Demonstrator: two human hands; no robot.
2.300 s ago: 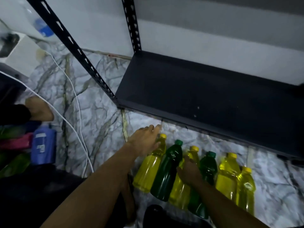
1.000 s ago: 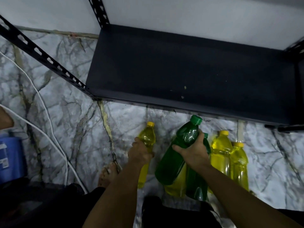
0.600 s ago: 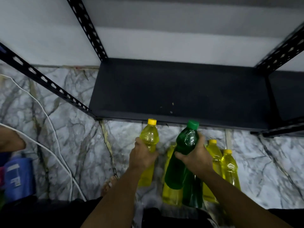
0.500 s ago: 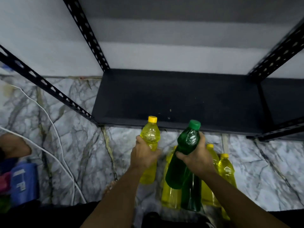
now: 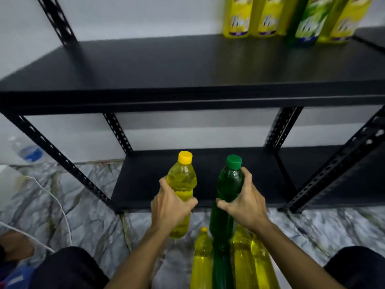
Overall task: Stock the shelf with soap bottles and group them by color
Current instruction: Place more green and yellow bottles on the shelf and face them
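My left hand point(image 5: 169, 207) grips a yellow soap bottle point(image 5: 182, 182) with a yellow cap, held upright. My right hand point(image 5: 242, 203) grips a dark green soap bottle point(image 5: 229, 184) with a green cap, also upright, just to the right of it. Both bottles hang in front of the black lower shelf point(image 5: 145, 184). On the floor below my hands lie several more bottles, yellow ones point(image 5: 202, 263) and a green one point(image 5: 221, 268). The black upper shelf point(image 5: 187, 65) carries labelled yellow bottles point(image 5: 237, 17) and a green one point(image 5: 306, 21) at its back right.
Perforated black uprights point(image 5: 60, 159) frame the rack at both sides. The floor is grey marbled stone with a white cable point(image 5: 60, 207) at the left. A clear water bottle point(image 5: 27, 151) stands by the wall at far left. My knees point(image 5: 68, 268) fill the lower corners.
Both hands lifted their bottles off the floor row and raised them in front of the lower shelf. The view tilted up, so the upper shelf and its bottles came into sight.
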